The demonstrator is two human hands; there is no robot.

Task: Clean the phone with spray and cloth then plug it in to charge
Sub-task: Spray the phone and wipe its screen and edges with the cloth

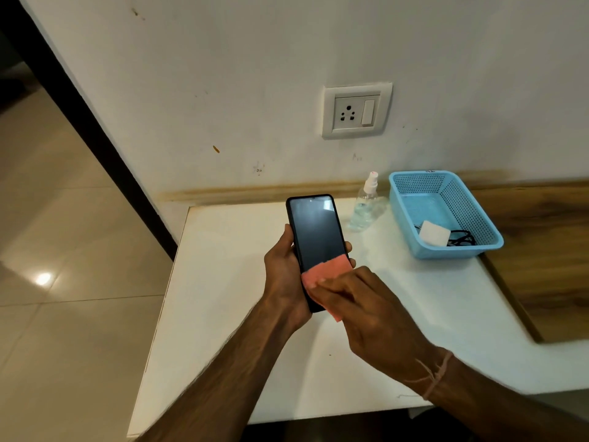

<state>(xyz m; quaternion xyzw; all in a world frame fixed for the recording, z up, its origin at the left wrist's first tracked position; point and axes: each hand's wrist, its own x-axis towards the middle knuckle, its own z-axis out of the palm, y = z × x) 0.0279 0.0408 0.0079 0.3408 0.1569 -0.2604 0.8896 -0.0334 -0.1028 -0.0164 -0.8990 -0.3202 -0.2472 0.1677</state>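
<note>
A black phone (315, 231) with a dark screen is held upright above the white table, gripped around its lower half by my left hand (285, 269). My right hand (366, 314) presses a pink cloth (325, 269) flat against the bottom part of the screen. A clear spray bottle (365, 204) with a white nozzle stands on the table just right of the phone. A blue plastic basket (459, 189) further right holds a white charger block (433, 233) and a black cable (462, 239).
A white wall socket (355, 111) with a switch is on the wall above the table (223, 314). A wooden surface (541, 250) adjoins the table on the right. Tiled floor (63, 250) lies to the left, beyond a dark door frame.
</note>
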